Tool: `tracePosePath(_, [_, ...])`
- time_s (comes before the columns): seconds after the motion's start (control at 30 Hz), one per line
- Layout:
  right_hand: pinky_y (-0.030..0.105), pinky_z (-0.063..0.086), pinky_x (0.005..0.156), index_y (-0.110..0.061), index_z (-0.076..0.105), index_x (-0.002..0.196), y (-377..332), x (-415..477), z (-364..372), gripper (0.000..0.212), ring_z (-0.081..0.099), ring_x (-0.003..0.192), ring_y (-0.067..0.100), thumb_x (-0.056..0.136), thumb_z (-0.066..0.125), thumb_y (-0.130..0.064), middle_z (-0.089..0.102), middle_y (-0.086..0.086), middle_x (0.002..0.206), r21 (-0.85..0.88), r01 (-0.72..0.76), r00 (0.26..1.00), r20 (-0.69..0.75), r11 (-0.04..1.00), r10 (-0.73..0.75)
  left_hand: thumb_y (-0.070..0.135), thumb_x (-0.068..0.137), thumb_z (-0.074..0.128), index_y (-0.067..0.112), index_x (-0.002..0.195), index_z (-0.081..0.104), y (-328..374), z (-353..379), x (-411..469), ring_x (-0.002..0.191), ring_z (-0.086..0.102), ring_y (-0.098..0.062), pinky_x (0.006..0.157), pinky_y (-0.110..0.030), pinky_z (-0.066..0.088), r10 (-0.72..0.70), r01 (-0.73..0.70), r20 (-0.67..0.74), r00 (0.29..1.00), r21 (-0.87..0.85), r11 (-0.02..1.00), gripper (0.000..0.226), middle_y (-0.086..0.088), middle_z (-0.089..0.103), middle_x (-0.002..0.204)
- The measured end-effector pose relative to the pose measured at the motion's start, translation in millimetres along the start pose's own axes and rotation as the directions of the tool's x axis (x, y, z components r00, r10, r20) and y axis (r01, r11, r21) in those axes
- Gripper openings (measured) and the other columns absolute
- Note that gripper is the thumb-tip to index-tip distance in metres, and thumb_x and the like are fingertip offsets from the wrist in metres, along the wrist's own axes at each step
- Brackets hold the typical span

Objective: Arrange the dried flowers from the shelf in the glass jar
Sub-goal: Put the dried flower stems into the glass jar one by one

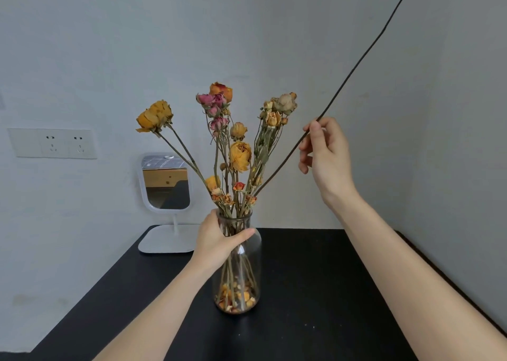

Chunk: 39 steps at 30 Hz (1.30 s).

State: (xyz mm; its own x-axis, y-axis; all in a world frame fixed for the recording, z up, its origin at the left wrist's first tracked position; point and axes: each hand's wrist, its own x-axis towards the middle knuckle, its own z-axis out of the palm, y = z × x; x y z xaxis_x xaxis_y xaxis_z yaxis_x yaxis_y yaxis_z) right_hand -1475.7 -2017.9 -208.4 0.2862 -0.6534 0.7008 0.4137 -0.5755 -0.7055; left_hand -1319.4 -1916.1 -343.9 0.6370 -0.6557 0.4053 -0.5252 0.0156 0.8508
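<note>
A clear glass jar (244, 272) stands on the black table (315, 292), with loose petals at its bottom. Several dried flowers (240, 156), yellow, orange and pink roses, stick up out of its neck and fan outward. My left hand (219, 240) is wrapped around the jar's neck. My right hand (327, 154) is raised to the right of the bouquet and pinches a long, thin dark stem (356, 64). That stem runs from the jar's mouth diagonally up past the top right edge; its head is out of view.
A small white stand mirror (166, 182) sits at the table's back left corner against the grey wall. A double wall socket (53, 143) is on the left wall. The table's right edge runs close to the side wall.
</note>
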Motion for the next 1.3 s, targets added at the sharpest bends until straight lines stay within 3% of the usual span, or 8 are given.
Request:
tracePosePath(0.33, [0.021, 0.046, 0.041, -0.012, 0.052, 0.083, 5, -6, 20, 0.021, 0.055, 0.053, 0.011, 0.099, 0.038, -0.014, 0.056, 0.002, 0.065, -0.093, 0.000, 0.960, 0.277, 0.996, 0.026, 0.042, 0.063, 0.079, 0.045, 0.095, 0.046, -1, -4, -1, 0.090, 0.052, 0.011, 0.070, -0.009, 0.036, -0.028, 0.029, 0.031, 0.999, -0.018, 0.999, 0.046, 0.025, 0.058, 0.096])
tracePosePath(0.5, [0.020, 0.050, 0.044, -0.018, 0.053, 0.076, 15, -12, 26, 0.026, 0.060, 0.058, 0.016, 0.098, 0.041, -0.014, 0.059, 0.001, 0.066, -0.200, -0.028, 0.918, 0.382, 0.979, 0.104, 0.044, 0.063, 0.079, 0.039, 0.104, 0.048, -2, -6, -2, 0.089, 0.050, 0.013, 0.069, -0.008, 0.034, -0.032, 0.032, 0.030, 0.999, -0.007, 0.999, 0.052, 0.027, 0.057, 0.095])
tracePosePath(0.7, [0.020, 0.046, 0.055, -0.014, 0.060, 0.076, 28, -22, 30, 0.023, 0.055, 0.066, 0.012, 0.096, 0.048, -0.018, 0.058, -0.003, 0.068, -0.442, 0.056, 0.894, 0.421, 0.895, 0.152, 0.041, 0.065, 0.078, 0.034, 0.108, 0.047, -3, -5, -3, 0.088, 0.049, 0.013, 0.070, -0.007, 0.034, -0.027, 0.027, 0.023, 0.999, -0.013, 1.000, 0.053, 0.027, 0.055, 0.094])
tracePosePath(0.8, [0.007, 0.040, 0.051, -0.018, 0.059, 0.075, 32, -25, 30, 0.022, 0.051, 0.062, 0.006, 0.095, 0.050, -0.020, 0.054, -0.011, 0.067, -0.516, 0.096, 0.873, 0.454, 0.851, 0.176, 0.041, 0.066, 0.077, 0.036, 0.107, 0.046, -2, -5, -3, 0.086, 0.048, 0.015, 0.068, -0.005, 0.032, -0.019, 0.019, 0.017, 1.000, -0.001, 1.000, 0.052, 0.030, 0.053, 0.092])
tracePosePath(0.87, [0.005, 0.039, 0.049, -0.016, 0.060, 0.077, 31, -25, 31, 0.020, 0.050, 0.061, 0.005, 0.095, 0.051, -0.020, 0.055, -0.009, 0.067, -0.522, 0.096, 0.865, 0.465, 0.847, 0.189, 0.042, 0.066, 0.077, 0.038, 0.106, 0.044, -2, -5, -3, 0.084, 0.047, 0.017, 0.066, -0.005, 0.032, -0.018, 0.018, 0.015, 1.000, 0.003, 1.000, 0.052, 0.031, 0.053, 0.091])
tracePosePath(0.97, [0.019, 0.044, 0.055, -0.011, 0.062, 0.084, 25, -22, 31, 0.018, 0.053, 0.062, 0.011, 0.093, 0.053, -0.023, 0.063, 0.007, 0.072, -0.481, 0.058, 0.886, 0.428, 0.875, 0.176, 0.043, 0.066, 0.077, 0.039, 0.106, 0.044, -4, -5, -3, 0.086, 0.047, 0.015, 0.068, -0.005, 0.033, -0.020, 0.020, 0.019, 1.000, 0.000, 1.000, 0.052, 0.030, 0.053, 0.092])
tracePosePath(1.13, [0.011, 0.045, 0.047, -0.015, 0.057, 0.075, 12, -16, 31, 0.018, 0.054, 0.047, -0.001, 0.092, 0.054, -0.019, 0.061, -0.004, 0.060, -0.304, 0.009, 0.956, 0.282, 0.952, 0.081, 0.043, 0.066, 0.077, 0.040, 0.107, 0.043, -5, -5, -2, 0.086, 0.047, 0.014, 0.069, -0.004, 0.032, -0.031, 0.031, 0.023, 0.999, -0.003, 1.000, 0.053, 0.031, 0.051, 0.093])
tracePosePath(1.3, [0.014, 0.048, 0.048, -0.013, 0.057, 0.070, 17, -17, 32, 0.023, 0.056, 0.051, 0.007, 0.092, 0.054, -0.013, 0.060, -0.005, 0.059, -0.345, -0.023, 0.934, 0.326, 0.938, 0.143, 0.045, 0.065, 0.077, 0.037, 0.110, 0.046, -5, -5, -3, 0.091, 0.049, 0.009, 0.073, -0.008, 0.035, -0.033, 0.034, 0.031, 0.999, -0.022, 0.999, 0.056, 0.030, 0.053, 0.097])
